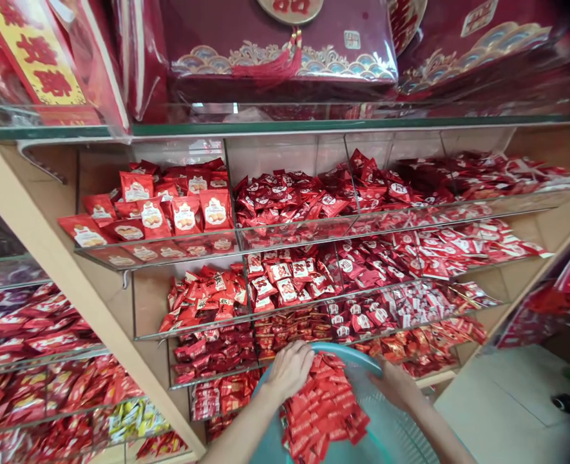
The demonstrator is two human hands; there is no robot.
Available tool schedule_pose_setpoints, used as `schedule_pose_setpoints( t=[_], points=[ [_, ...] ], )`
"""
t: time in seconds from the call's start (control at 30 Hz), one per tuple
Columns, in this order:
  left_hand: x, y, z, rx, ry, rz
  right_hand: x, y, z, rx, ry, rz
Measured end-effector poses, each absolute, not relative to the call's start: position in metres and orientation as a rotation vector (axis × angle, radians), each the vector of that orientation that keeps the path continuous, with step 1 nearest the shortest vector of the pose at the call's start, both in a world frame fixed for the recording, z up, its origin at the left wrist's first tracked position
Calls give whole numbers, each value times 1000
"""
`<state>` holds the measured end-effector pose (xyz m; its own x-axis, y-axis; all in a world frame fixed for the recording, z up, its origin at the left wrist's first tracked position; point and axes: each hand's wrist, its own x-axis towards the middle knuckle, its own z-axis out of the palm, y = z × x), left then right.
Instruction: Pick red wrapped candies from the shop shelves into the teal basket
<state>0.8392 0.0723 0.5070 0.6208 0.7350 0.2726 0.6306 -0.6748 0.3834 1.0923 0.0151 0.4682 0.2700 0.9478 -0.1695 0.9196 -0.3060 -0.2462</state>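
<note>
A teal plastic basket (342,350) is in front of me at the lower middle, its perforated side showing on the right. Inside it lies a heap of small red wrapped packets (321,412). My left hand (292,370) is closed over the basket's left rim, fingers curled inward beside the packets. On the opposite side my right hand (397,385) grips the right rim, its fingertips partly hidden by the edge. Directly behind the basket, a shelf compartment of small red-brown packets (289,332) is partly covered by the rim.
Tiered clear shelves hold red snack packets (185,212) and maroon packets (285,193) in divided compartments. Above them, a glass shelf edge (285,127) carries large maroon gift boxes (285,58). A wooden upright (72,258) stands at left. Tiled floor (511,393) shows at right.
</note>
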Motion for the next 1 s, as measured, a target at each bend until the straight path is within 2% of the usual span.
schedule_pose_setpoints(
  t=[0.17,0.67,1.0],
  points=[
    [839,72,505,2554,1196,566,1086,16,479,-2460,-1808,397],
    [840,72,499,2591,1233,643,1090,26,501,-2477,-1949,567],
    [836,80,501,2632,1171,632,1089,16,481,-2438,-1892,438]
  ],
)
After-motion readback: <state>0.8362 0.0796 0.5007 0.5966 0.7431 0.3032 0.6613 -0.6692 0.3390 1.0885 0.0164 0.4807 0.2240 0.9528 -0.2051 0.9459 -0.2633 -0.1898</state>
